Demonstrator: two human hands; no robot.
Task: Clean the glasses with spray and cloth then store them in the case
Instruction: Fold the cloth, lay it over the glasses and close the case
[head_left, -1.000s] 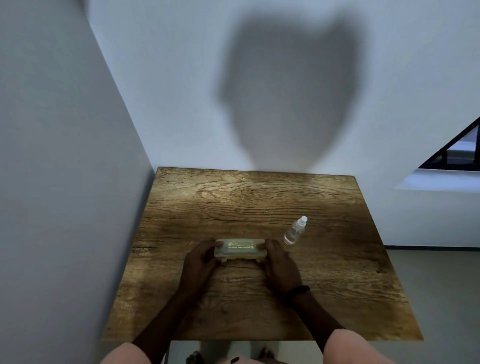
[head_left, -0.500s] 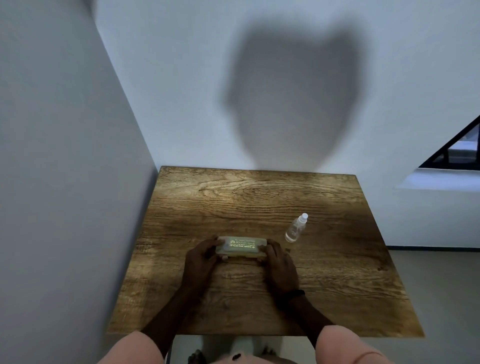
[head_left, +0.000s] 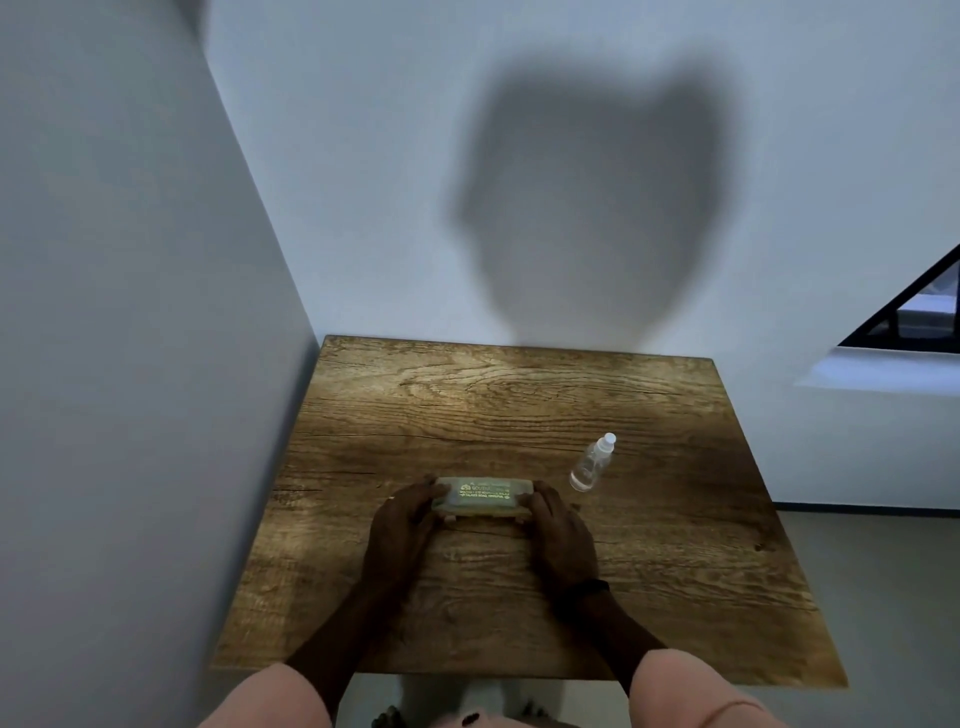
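Head view: left wall (head_left: 130, 312) runs close along the table's left edge, well left of the grip. The back wall (head_left: 363, 156) meets the far edge, well beyond the grip. Wooden table (head_left: 519, 405) is bare wood from the grip out to the far edge, with another wide bare strip right of the grip out to the right edge. Past that edge is floor (head_left: 883, 571). A shorter strip of wood lies between the grip and the near edge, under both forearms.

Left hand (head_left: 400, 525) and right hand (head_left: 558, 530) each have fingers curled round one end of the case (head_left: 483, 496), thumbs on top. The case sits flat on the table between them, long axis left-right, gold print facing up, and looks closed.

Spray bottle (head_left: 592, 465) stands just beyond and right of the right hand, near it but apart. Dark wristband (head_left: 584, 590) is on the right wrist, behind the grip.
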